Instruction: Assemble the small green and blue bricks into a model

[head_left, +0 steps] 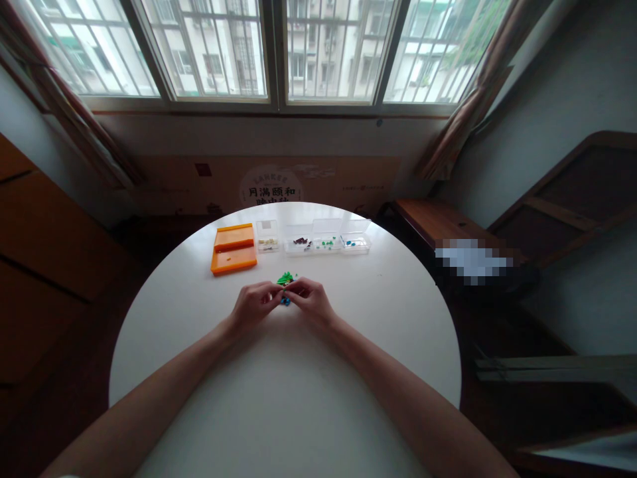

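Observation:
My left hand (255, 303) and my right hand (311, 299) meet over the middle of the white round table (293, 378). Both are closed, fingertips pinched together on a small building-block model with green parts (285, 277) at its far side and blue parts (284, 301) at its near side. The fingers cover its middle, so the exact spot each hand grips is hidden. One tiny green piece (296, 275) lies just beyond my right fingers.
Farther back stands an orange tray (233, 268) with a raised ledge. To its right are open clear plastic boxes: one with pale pieces (269, 243), others with dark pieces (301, 241), green pieces (327, 243) and blue pieces (351, 243). A wooden bench (438, 222) stands beyond the table's right edge.

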Motion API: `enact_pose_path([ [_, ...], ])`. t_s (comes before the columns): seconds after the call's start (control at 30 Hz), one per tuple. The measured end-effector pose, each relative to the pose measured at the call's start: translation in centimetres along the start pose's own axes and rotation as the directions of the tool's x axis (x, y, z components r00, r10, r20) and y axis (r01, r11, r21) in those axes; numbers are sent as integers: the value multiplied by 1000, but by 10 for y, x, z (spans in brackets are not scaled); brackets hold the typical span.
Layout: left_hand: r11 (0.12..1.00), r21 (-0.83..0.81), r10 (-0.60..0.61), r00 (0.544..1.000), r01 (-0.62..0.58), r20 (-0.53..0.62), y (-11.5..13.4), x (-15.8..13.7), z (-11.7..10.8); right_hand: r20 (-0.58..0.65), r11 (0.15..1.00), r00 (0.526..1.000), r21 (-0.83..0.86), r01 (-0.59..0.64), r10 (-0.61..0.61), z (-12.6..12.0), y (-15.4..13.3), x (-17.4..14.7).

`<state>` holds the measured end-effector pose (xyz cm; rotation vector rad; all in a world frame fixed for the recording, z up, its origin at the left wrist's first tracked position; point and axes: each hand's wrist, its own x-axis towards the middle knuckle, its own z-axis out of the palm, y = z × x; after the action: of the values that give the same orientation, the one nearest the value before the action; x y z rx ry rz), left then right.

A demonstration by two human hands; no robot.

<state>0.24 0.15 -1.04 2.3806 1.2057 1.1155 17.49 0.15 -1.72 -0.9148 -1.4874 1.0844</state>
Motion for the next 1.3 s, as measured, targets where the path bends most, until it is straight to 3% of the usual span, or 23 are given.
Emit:
enact_pose_path([
  [0.4, 1000, -16, 12, 1000, -12, -5, -3, 0, -1, -5, 1000, 1000, 22, -6, 7, -1, 4, 0],
  [0.73, 995, -94, 48, 999, -46, 17, -7, 0, 1, 32, 977, 996, 196, -87, 83, -2, 5, 2],
  [1.3, 993, -105, 52, 999, -49, 17, -9, 1, 1, 92, 954, 988, 262, -145, 125, -8, 0, 6],
])
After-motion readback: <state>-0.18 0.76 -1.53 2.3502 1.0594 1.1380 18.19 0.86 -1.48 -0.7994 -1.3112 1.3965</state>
